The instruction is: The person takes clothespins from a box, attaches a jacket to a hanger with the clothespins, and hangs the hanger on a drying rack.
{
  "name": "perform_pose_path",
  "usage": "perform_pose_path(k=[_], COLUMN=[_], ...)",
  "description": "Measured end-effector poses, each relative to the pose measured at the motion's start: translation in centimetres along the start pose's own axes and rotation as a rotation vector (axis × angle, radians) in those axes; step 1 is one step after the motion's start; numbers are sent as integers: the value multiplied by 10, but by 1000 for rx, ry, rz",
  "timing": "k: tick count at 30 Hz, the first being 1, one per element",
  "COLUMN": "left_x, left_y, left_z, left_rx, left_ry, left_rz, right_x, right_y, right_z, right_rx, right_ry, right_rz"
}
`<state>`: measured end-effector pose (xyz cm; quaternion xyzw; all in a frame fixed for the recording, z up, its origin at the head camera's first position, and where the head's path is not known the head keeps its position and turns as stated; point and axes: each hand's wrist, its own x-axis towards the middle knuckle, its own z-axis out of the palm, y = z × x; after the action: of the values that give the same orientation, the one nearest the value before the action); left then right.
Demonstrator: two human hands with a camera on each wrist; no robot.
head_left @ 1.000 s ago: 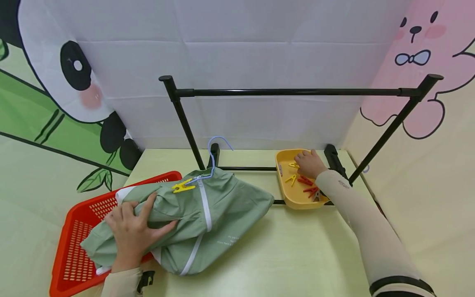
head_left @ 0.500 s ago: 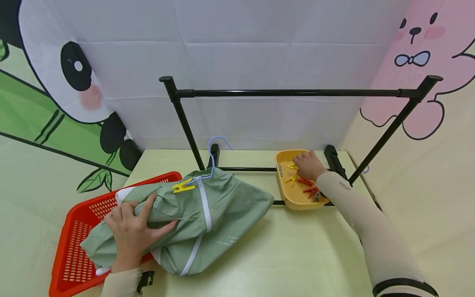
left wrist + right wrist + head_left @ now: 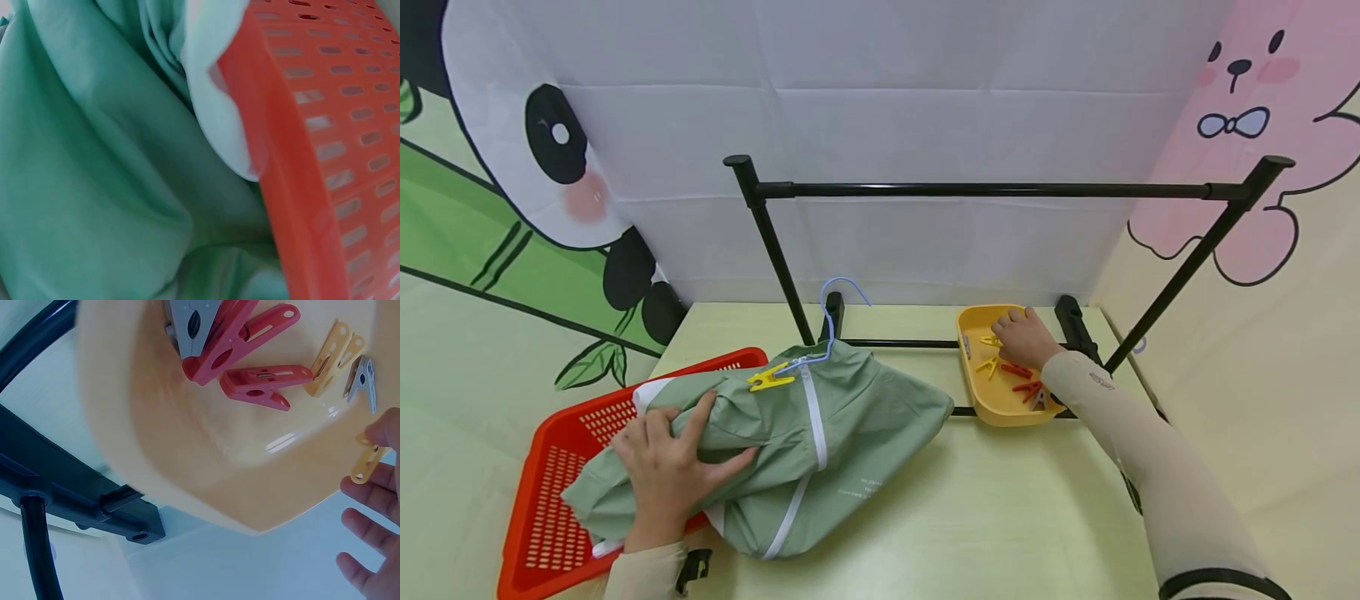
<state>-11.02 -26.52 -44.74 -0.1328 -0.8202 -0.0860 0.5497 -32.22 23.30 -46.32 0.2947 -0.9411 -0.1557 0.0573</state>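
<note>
My left hand [image 3: 670, 467] rests on a pale green zip jacket [image 3: 865, 433], thumb and fingers spread on the cloth. The jacket lies partly over the red basket [image 3: 553, 500]. A blue hanger [image 3: 831, 312] sticks out of its collar, and a yellow clothespin [image 3: 771, 377] is clipped there. Over the yellow tray [image 3: 992, 408], my right hand [image 3: 1028, 337] pinches a yellow clothespin [image 3: 367, 464] between thumb and finger, seen in the right wrist view. Red clothespins [image 3: 265, 381], another yellow clothespin [image 3: 328, 359] and grey clothespins [image 3: 361, 381] lie in the tray. The left wrist view shows only jacket cloth and basket.
A black rack stands behind, with its top bar [image 3: 985, 190] high above the table [image 3: 970, 508]. The tray sits across the rack's lower bars, near its right foot [image 3: 1075, 325]. A white backdrop [image 3: 925, 100] closes off the back.
My right hand has shifted very slightly left over the tray. The left hand, jacket and basket stay in place.
</note>
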Motion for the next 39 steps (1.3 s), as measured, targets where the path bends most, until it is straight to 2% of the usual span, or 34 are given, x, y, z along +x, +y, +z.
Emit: perform_pose_path(k=[8, 19, 29, 39], left_x=[0, -2, -3, -4], left_y=[0, 0, -1, -2], left_z=[0, 0, 0, 1], left_rx=[2, -2, -4, -1], left_ry=[1, -39, -44, -41], left_rz=[0, -8, -13, -10], right_x=[-2, -4, -7, -10], right_y=[-2, 0, 1, 1], right_z=[-2, 3, 4, 7], right_rx=[-20, -4, -2, 39], right_ry=[10, 14, 50, 0], right_rz=[-13, -15, -31, -17])
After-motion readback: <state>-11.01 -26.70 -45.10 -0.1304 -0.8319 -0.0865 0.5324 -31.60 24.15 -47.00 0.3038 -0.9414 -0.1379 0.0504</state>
